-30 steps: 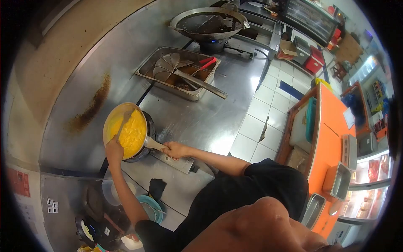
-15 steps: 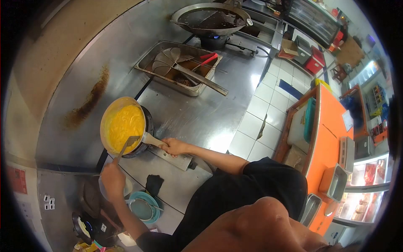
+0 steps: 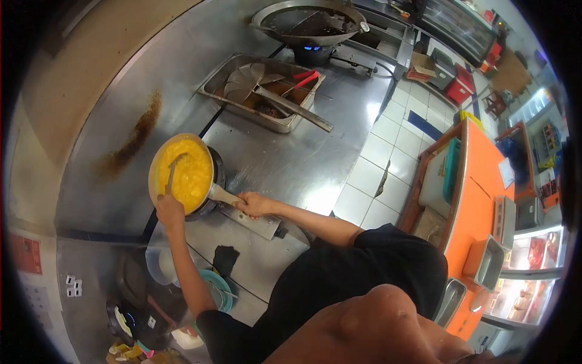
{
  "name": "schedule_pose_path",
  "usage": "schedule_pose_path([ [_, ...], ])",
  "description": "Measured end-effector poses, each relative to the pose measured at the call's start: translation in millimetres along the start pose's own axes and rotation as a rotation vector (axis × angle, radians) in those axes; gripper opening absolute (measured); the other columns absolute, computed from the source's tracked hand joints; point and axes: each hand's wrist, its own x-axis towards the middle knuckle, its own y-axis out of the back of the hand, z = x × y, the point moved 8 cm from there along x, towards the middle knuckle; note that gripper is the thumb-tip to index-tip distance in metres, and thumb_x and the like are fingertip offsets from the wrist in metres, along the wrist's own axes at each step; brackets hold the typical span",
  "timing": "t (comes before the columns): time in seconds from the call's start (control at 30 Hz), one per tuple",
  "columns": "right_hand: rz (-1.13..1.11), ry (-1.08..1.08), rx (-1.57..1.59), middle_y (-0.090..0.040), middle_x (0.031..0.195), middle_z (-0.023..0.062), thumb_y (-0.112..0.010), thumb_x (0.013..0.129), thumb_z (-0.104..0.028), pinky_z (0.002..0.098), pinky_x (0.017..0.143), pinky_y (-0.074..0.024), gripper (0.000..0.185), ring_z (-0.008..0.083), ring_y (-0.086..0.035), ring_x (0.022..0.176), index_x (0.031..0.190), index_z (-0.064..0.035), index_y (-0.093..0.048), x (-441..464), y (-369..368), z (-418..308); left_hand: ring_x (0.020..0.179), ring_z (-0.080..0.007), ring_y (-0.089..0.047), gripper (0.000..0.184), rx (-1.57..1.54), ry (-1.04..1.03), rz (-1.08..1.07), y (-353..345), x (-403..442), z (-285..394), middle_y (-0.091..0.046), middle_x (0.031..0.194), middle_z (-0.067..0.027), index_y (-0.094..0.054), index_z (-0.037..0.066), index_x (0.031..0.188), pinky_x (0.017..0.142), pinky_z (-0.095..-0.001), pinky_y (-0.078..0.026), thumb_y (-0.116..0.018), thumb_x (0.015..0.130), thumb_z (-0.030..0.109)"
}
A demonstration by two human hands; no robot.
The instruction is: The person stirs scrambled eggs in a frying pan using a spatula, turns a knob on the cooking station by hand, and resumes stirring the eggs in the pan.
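Observation:
A light-coloured pan [image 3: 155, 182] with yellow, egg-like food [image 3: 185, 176] sits over a burner. My right hand [image 3: 253, 205] is closed round the pan's handle [image 3: 224, 195]. At the pan's near left rim, my left hand [image 3: 170, 212] grips a spatula [image 3: 170, 176], its blade in the upper part of the food. Beyond the pan, a metal tray [image 3: 282, 125] with brown liquid bears a wire strainer [image 3: 245, 82] and red-handled tongs [image 3: 303, 79].
A large wok [image 3: 306, 39] of dark oil stands over a blue flame at the back. Near my left forearm are a clear container [image 3: 159, 264], a turquoise bowl [image 3: 223, 285] and a black cloth [image 3: 225, 259]. An orange counter [image 3: 470, 200] stands to the right.
My left hand moved down toward the body with the spatula, then back up to the pan, where the blade reaches farther into the food. My right hand stays on the handle.

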Motion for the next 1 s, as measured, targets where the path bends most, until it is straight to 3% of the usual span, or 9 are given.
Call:
schedule_pose_path([
  [0.07,-0.005,-0.003,0.010,-0.057,0.061,0.0037,-0.051,0.101,-0.037,0.0317,0.046,-0.0513,0.040,0.0150,-0.058,0.048,0.120,-0.0025,-0.057,1.1,-0.6,0.4,0.091,-0.0413,-0.067,0.043,-0.020,-0.002,-0.018,3.1,3.5,-7.3,-0.067,0.100,-0.0215,-0.058,0.012,0.133,0.076,-0.0493,-0.055,-0.054,0.090,0.009],
  [0.2,0.004,-0.009,0.065,-0.055,0.062,0.0022,-0.054,0.098,-0.039,0.0303,0.045,-0.0504,0.042,0.0131,-0.058,0.050,0.122,-0.0041,-0.057,12.7,-4.3,19.5,0.094,-0.0411,-0.066,0.037,-0.087,0.020,-0.115,72.9,-21.6,-17.7,-0.068,0.100,-0.0213,-0.065,0.014,0.124,0.078,-0.0510,-0.053,-0.052,0.090,0.009],
  [0.37,0.026,-0.052,0.021,-0.052,0.064,-0.0001,-0.053,0.099,-0.040,0.0270,0.044,-0.0473,0.039,0.0102,-0.052,0.049,0.117,-0.0060,-0.059,0.3,-1.4,0.7,0.085,-0.0406,-0.066,0.039,-0.054,-0.109,-0.061,144.6,-71.1,-20.9,-0.067,0.094,-0.0212,-0.068,0.015,0.121,0.075,-0.0509,-0.053,-0.053,0.086,0.007],
  [0.43,0.029,-0.005,0.029,-0.051,0.063,-0.0006,-0.052,0.101,-0.038,0.0264,0.042,-0.0449,0.037,0.0090,-0.049,0.047,0.116,-0.0047,-0.059,6.1,-5.0,6.5,0.088,-0.0397,-0.066,0.040,-0.023,-0.077,-0.157,141.9,-85.1,-18.4,-0.066,0.094,-0.0204,-0.067,0.015,0.123,0.075,-0.0492,-0.052,-0.054,0.086,0.008],
  [0.5,-0.010,-0.041,-0.001,-0.056,0.066,0.0031,-0.051,0.101,-0.036,0.0305,0.045,-0.0467,0.039,0.0117,-0.054,0.048,0.116,-0.0008,-0.060,-1.8,-5.8,8.2,0.086,-0.0386,-0.067,0.040,-0.002,-0.089,-0.211,126.7,-94.5,-13.7,-0.066,0.091,-0.0200,-0.067,0.013,0.122,0.073,-0.0482,-0.053,-0.054,0.085,0.006],
  [0.6,-0.016,-0.029,-0.013,-0.056,0.066,0.0037,-0.051,0.102,-0.034,0.0312,0.044,-0.0455,0.038,0.0123,-0.054,0.048,0.112,0.0012,-0.060,4.1,-2.0,-0.5,0.077,-0.0372,-0.069,0.038,-0.016,-0.085,-0.128,85.3,-90.5,-3.9,-0.065,0.085,-0.0207,-0.069,0.011,0.118,0.067,-0.0472,-0.055,-0.055,0.083,0.006],
  [0.77,-0.030,-0.053,0.075,-0.051,0.063,0.0002,-0.050,0.102,-0.033,0.0281,0.042,-0.0427,0.033,0.0107,-0.050,0.046,0.106,-0.0004,-0.058,3.9,-5.6,0.3,0.070,-0.0352,-0.069,0.039,-0.056,-0.005,0.055,27.2,-54.2,-8.9,-0.065,0.089,-0.0223,-0.066,0.007,0.122,0.061,-0.0450,-0.056,-0.054,0.085,0.007],
  [1.0,-0.036,-0.049,0.092,-0.050,0.063,0.0002,-0.051,0.102,-0.031,0.0277,0.041,-0.0415,0.031,0.0104,-0.050,0.046,0.105,-0.0011,-0.057,2.3,-8.9,0.4,0.075,-0.0358,-0.070,0.038,-0.053,-0.005,0.046,22.5,-16.3,-14.1,-0.066,0.091,-0.0217,-0.066,0.007,0.121,0.064,-0.0446,-0.056,-0.056,0.084,0.009],
])
